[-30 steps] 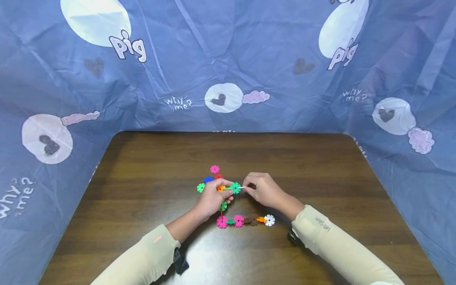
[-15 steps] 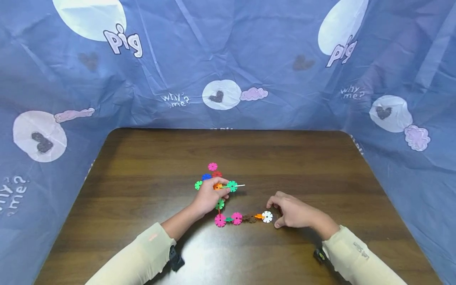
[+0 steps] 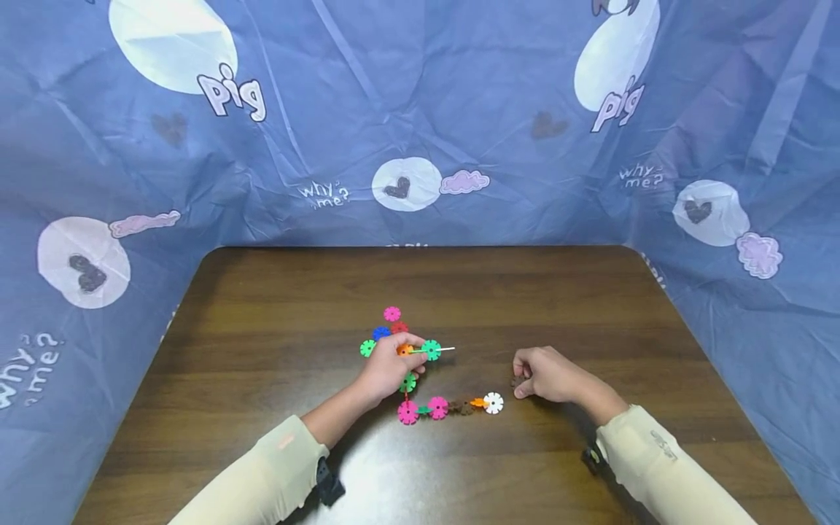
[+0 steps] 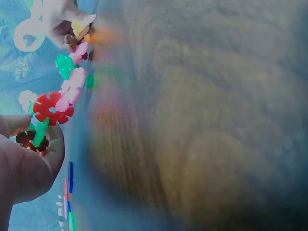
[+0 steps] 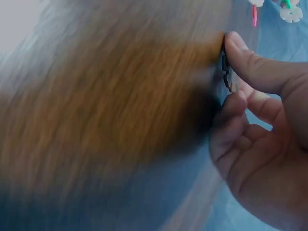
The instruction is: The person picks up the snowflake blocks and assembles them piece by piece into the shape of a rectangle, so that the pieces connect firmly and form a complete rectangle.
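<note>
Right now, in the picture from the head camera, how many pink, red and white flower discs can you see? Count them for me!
Pink discs: 3
Red discs: 2, one edge-on
White discs: 2, one edge-on
Total: 7

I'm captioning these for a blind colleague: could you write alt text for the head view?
A person's left-hand grip holds a chain of colorful plastic snowflake discs over a wood-grain table; the right-hand grip pinches a brown disc, apart from the chain. Behind hangs printed blue cloth.
</note>
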{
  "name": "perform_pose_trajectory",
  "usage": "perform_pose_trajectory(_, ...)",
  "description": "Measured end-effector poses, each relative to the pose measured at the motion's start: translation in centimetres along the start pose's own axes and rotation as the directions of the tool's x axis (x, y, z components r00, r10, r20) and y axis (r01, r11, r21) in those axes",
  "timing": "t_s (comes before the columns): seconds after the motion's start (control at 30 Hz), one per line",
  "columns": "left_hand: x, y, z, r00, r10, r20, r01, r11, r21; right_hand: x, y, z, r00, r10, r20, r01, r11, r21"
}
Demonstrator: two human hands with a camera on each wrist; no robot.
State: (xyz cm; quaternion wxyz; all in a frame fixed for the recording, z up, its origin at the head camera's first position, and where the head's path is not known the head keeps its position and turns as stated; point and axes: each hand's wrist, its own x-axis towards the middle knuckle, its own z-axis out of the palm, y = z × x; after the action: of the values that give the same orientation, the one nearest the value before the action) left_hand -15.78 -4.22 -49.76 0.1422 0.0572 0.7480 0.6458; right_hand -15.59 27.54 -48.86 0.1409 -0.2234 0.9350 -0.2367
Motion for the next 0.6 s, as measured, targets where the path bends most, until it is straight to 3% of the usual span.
perform_pose_trajectory(0.1,0.0,0.0,0.0,1.0,0.004,-0.005,-0.004,1.0,0.005,0.7,-0.2,0.3,0.998,-0.007,-0.055,0.015,0.991,0.136)
perform_pose_trajectory(0.2,0.1,-0.1,0.0,1.0,0.003,-0.01,-0.003,1.0,-0.001,1.9,-1.0,0.8,0.995,-0.019,-0.095,0.049,0.944,0.327)
perform_pose_trajectory(0.37,0.1,-0.3,0.0,1.0,-0.013,-0.012,0.013,1.0,-0.014,4.0,-3.2,1.4,0.994,0.054,-0.09,0.005,0.83,0.558)
perform_pose_trajectory(0.5,0.0,-0.4,0.1,1.0,-0.013,-0.016,0.013,1.0,-0.012,5.3,-4.6,1.6,0.984,0.172,-0.042,-0.092,0.7,0.708)
perform_pose_trajectory(0.6,0.1,-0.4,0.0,1.0,-0.01,-0.021,0.01,1.0,-0.024,6.0,-5.4,1.6,0.977,0.213,-0.004,-0.133,0.624,0.77)
